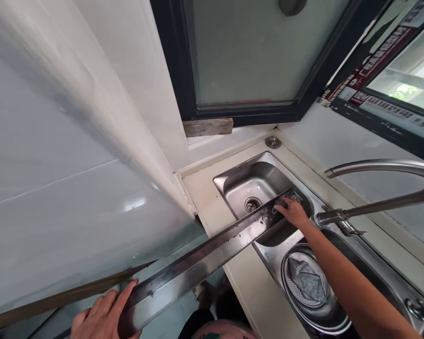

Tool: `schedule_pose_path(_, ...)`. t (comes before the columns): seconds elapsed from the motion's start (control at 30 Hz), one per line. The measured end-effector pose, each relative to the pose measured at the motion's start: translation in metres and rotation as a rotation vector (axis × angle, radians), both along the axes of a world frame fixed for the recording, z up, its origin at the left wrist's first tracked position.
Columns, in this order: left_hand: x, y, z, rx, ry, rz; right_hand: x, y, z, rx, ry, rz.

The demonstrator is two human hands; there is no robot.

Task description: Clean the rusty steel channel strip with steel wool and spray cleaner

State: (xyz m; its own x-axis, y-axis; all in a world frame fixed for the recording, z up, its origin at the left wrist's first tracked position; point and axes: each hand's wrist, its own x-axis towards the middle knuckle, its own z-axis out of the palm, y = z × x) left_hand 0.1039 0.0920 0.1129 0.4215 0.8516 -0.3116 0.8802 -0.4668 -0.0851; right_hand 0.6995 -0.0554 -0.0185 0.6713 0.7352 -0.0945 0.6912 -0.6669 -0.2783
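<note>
A long stainless-steel channel (pixel 212 259) slants from the lower left across the counter edge and over the small sink basin (pixel 240 186). My left hand (pixel 101 313) grips its near end, thumb and fingers around the edge. At the far end, my right hand (pixel 295 214) presses a dark scrubbing pad (pixel 280 204) against the channel's wet inner face. The pad is mostly covered by the fingers, so its exact kind is unclear. Water drops and small specks show on the metal.
A curved faucet (pixel 381 165) reaches in from the right. In the larger basin stands a round metal pot (pixel 291 301) with a perforated strainer (pixel 316 299) and a grey cloth-like piece. A drain stopper (pixel 273 141) sits in the back corner. A tiled wall (pixel 56 188) borders the left.
</note>
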Motion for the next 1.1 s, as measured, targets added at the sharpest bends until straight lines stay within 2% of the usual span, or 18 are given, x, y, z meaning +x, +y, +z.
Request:
schedule_pose_path(0.07,0.003,-0.001,0.006,-0.006,0.013,-0.003,-0.009,-0.003,-0.005,0.009,-0.045,-0.077)
schedule_pose_path(0.2,0.006,-0.001,0.014,0.013,0.043,-0.030,-0.026,-0.013,-0.012,0.127,0.081,0.062)
schedule_pose_path(0.33,0.005,-0.001,0.018,0.007,0.047,-0.070,-0.026,-0.019,-0.010,0.176,0.036,-0.118)
schedule_pose_path(0.47,0.004,-0.003,0.021,0.034,0.058,-0.092,-0.019,-0.023,0.000,0.183,0.150,0.012)
schedule_pose_path(0.6,0.008,-0.010,0.023,0.054,0.059,-0.091,-0.005,-0.031,0.010,0.122,-0.004,-0.167)
schedule_pose_path(0.67,0.009,-0.013,0.025,0.083,0.047,-0.132,-0.011,-0.030,0.015,0.066,-0.082,-0.108)
schedule_pose_path(0.73,0.011,-0.014,0.027,0.131,0.037,-0.203,-0.032,-0.023,0.019,0.012,-0.094,0.010)
schedule_pose_path(0.8,0.012,-0.013,0.029,0.173,0.028,-0.266,-0.067,-0.011,0.024,-0.037,-0.072,0.105)
schedule_pose_path(0.93,0.014,-0.010,0.029,0.206,0.002,-0.314,-0.160,0.013,0.043,-0.009,0.017,0.231)
schedule_pose_path(1.1,0.017,-0.009,0.025,0.188,0.019,-0.303,-0.282,0.043,0.084,0.058,0.192,0.385)
